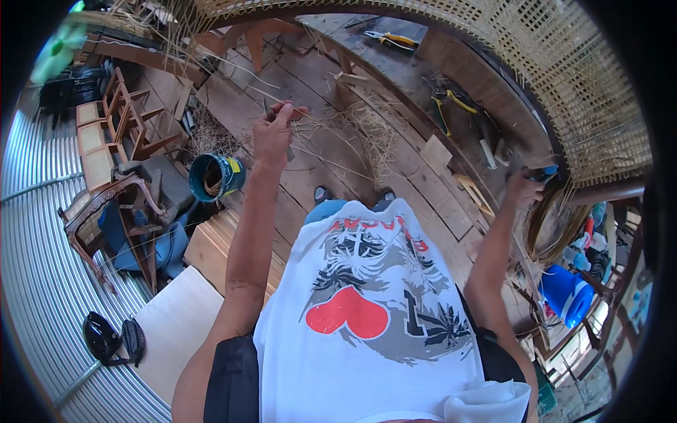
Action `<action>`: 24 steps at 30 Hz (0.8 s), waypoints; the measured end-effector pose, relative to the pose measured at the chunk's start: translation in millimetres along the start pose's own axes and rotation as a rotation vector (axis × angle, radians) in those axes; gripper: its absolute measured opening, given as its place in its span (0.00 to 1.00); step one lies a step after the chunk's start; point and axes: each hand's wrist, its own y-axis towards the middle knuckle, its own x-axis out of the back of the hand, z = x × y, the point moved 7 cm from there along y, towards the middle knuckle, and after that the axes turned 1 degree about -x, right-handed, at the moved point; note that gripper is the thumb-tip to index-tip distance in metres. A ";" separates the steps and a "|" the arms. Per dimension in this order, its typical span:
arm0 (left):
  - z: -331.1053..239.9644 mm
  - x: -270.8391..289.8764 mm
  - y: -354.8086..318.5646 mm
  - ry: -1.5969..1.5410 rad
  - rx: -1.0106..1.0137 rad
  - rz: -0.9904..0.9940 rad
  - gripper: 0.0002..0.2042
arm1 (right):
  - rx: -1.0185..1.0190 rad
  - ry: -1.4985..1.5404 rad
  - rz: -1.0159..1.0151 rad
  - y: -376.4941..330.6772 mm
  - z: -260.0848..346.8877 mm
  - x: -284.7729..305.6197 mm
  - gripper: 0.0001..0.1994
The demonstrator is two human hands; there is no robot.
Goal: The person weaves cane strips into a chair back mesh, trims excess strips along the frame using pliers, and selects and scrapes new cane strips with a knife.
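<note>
My left hand point(273, 132) is closed around a slim dark tool point(269, 108), whose exact kind I cannot make out. Thin cane strands trail from beside this hand over the floor. Off to the right, my right hand point(526, 190) is closed at the edge of the woven cane panel point(599, 99), by a small dark object with a blue part point(549, 171). What the fingers hold there is too small and blurred to name. The panel has a dark wooden frame, and loose strand ends stick out along its edge.
Yellow-and-black pliers point(392, 40) and a second pair point(460, 103) lie on the dark bench. Cane scraps point(374, 134) litter the plank floor. A bucket point(224, 176) and wooden chairs point(123, 116) stand left, a pale board point(176, 328) lower left, a blue container point(568, 296) right.
</note>
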 end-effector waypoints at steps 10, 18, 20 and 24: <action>41.2 -64.1 -12.5 -0.090 0.117 0.153 0.06 | -0.139 1.115 0.895 -132.9 409.5 -90.8 0.25; -2.2 184.0 86.0 0.359 -0.206 -0.055 0.14 | -0.435 0.777 1.028 -158.7 97.1 -52.6 0.17; -12.8 205.4 93.1 0.207 -0.045 -0.244 0.07 | -0.491 0.748 1.005 -163.1 22.6 -15.3 0.16; -2.6 235.6 91.2 0.241 0.056 -0.325 0.08 | -0.582 0.864 0.979 -171.3 -8.1 28.3 0.13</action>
